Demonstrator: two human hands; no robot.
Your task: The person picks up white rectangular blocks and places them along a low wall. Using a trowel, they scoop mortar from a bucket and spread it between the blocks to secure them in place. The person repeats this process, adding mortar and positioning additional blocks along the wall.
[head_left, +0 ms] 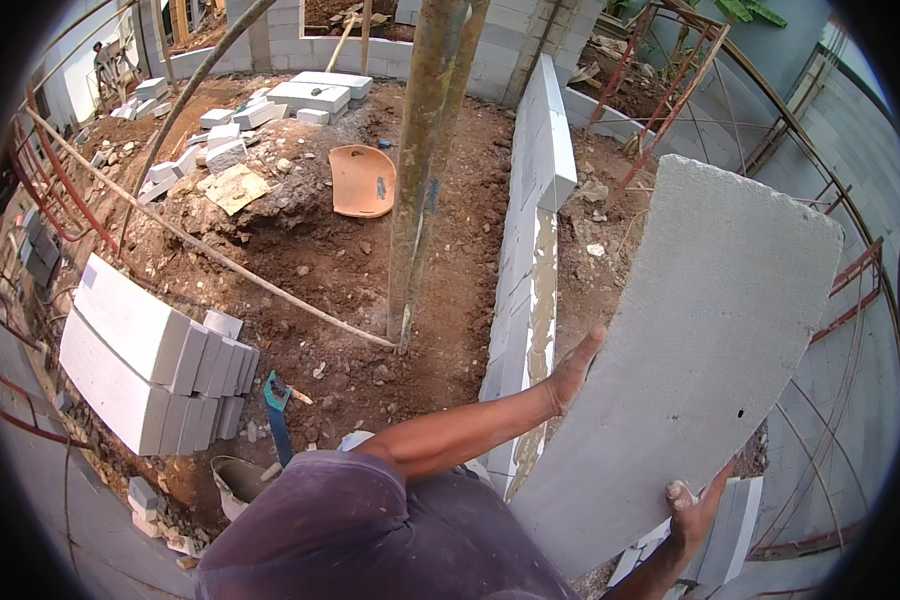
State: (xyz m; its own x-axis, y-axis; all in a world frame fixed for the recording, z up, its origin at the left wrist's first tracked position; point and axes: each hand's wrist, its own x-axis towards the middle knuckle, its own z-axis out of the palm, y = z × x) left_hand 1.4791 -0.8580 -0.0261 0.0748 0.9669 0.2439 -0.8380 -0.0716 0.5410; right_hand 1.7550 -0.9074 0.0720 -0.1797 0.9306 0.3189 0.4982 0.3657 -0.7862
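Note:
A large pale grey aerated concrete block (710, 300) is held up at a slant on the right, over the low block wall. My left hand (577, 368) grips its left edge, the fingers partly hidden behind it. At the lower right edge my right hand (696, 512) clasps the block, thumb on the near face. Beneath and beside it runs the low wall (510, 290), its top partly coated with brownish mortar (542, 310). Farther along, a white block (552, 140) stands on that wall, at the far end of the mortar strip.
Upright poles (420, 180) stand left of the wall, with a slanting stick (230, 255) meeting their base. Stacked blocks (135, 345), a green-handled saw (277, 405) and a bucket (238, 482) are at left. An orange curved pan (363, 180) lies on dirt. Red scaffold frames (660, 90) stand right.

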